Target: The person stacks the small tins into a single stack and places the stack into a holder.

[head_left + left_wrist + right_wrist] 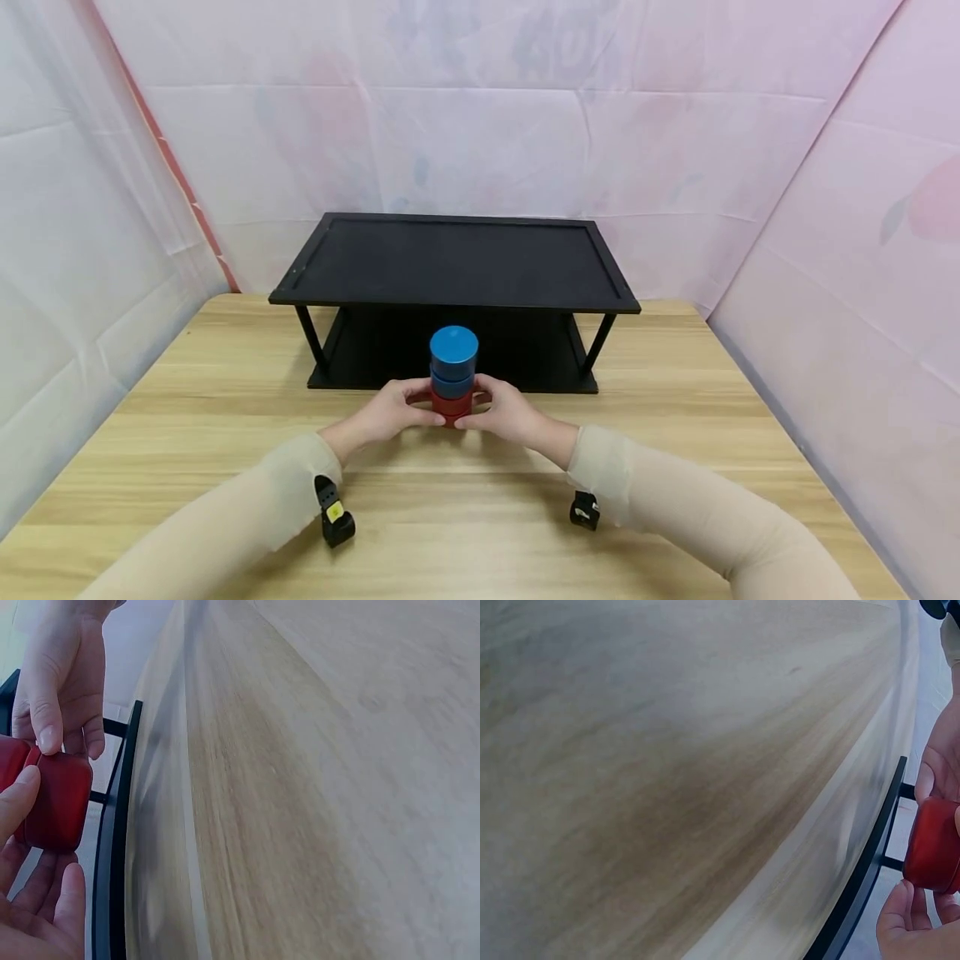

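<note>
An upright stack of smooth round containers is between my two hands in the head view. A blue container (pixel 453 354) is on top and a red container (pixel 452 406) below it. My left hand (pixel 386 408) holds the red one from the left, its thumb at the front and fingers round the side. From the right, my right hand (pixel 513 411) grips it the same way. A seam crosses the red container (pixel 60 802) in the left wrist view. In the right wrist view the red container (pixel 932 844) shows between both hands; the blue one is out of frame.
A black two-level shelf (pixel 457 262) stands behind the stack, its lower board (pixel 525 350) just beyond my fingers. Wood-grain tabletop (pixel 450 517) lies under my forearms. White printed cloth (pixel 480 125) hangs behind the table and along both sides.
</note>
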The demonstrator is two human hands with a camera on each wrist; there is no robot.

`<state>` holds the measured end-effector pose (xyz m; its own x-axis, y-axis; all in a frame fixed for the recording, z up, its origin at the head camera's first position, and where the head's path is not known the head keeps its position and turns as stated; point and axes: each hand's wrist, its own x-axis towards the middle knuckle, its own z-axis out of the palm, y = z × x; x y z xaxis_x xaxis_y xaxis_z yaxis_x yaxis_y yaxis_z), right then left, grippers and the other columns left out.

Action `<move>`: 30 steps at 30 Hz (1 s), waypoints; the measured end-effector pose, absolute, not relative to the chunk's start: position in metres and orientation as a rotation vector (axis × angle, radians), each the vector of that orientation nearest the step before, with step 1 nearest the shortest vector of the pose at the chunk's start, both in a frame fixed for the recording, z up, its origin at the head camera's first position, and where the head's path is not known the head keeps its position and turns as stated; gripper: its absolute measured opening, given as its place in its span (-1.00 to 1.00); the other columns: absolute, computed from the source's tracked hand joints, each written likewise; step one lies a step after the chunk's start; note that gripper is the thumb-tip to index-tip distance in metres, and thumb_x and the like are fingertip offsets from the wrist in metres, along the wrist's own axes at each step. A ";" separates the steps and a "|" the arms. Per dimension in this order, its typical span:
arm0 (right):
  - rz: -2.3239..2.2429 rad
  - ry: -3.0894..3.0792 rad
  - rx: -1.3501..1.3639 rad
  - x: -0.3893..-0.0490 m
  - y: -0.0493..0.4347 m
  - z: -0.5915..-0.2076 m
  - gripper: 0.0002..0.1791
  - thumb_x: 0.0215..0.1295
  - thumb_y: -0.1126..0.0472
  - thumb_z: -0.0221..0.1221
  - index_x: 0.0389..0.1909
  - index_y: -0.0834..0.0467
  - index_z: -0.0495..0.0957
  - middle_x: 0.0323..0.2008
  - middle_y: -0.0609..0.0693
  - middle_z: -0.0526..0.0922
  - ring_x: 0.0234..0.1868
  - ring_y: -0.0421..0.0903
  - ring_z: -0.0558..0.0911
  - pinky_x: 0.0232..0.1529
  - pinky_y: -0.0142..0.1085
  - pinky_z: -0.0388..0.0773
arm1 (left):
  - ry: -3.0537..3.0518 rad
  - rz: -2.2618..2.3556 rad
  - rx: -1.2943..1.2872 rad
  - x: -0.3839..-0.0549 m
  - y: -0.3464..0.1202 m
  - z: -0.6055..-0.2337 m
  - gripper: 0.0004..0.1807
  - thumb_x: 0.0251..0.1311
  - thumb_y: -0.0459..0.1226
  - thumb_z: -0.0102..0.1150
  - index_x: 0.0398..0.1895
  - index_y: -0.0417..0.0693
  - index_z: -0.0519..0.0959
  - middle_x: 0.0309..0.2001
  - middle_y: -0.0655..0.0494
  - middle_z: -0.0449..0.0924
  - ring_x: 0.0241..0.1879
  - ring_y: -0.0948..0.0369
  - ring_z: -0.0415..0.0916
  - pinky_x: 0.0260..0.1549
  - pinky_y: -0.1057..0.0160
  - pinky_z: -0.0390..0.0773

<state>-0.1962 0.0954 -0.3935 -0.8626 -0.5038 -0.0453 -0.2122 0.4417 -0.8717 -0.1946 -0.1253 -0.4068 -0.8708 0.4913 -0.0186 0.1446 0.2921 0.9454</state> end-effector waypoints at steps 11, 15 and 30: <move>-1.405 2.437 -0.619 -0.197 0.109 -0.394 -0.41 0.06 0.26 0.36 0.13 0.27 0.39 0.04 0.12 0.53 -0.02 0.07 0.54 -0.08 -0.17 0.55 | 2.230 1.643 0.612 -0.201 -0.111 -0.407 -0.41 0.03 -0.25 0.36 0.20 -0.07 0.46 0.12 0.02 0.50 0.15 0.05 0.38 0.19 -0.09 0.22; -1.413 2.454 -0.624 -0.198 0.112 -0.395 -0.41 0.05 0.26 0.36 0.12 0.27 0.40 0.03 0.12 0.54 -0.02 0.07 0.55 -0.06 -0.16 0.54 | 2.234 1.639 0.595 -0.203 -0.107 -0.407 -0.41 0.02 -0.25 0.36 0.19 -0.05 0.46 0.12 0.03 0.50 0.14 0.06 0.39 0.19 -0.10 0.22; -1.420 2.479 -0.682 -0.192 0.116 -0.381 -0.44 0.07 0.32 0.33 0.10 0.37 0.39 0.01 0.23 0.54 -0.03 0.13 0.55 -0.01 0.01 0.48 | 2.297 1.602 0.623 -0.205 -0.101 -0.402 -0.40 0.01 -0.25 0.38 0.19 -0.06 0.47 0.11 0.03 0.51 0.12 0.07 0.41 0.18 -0.08 0.24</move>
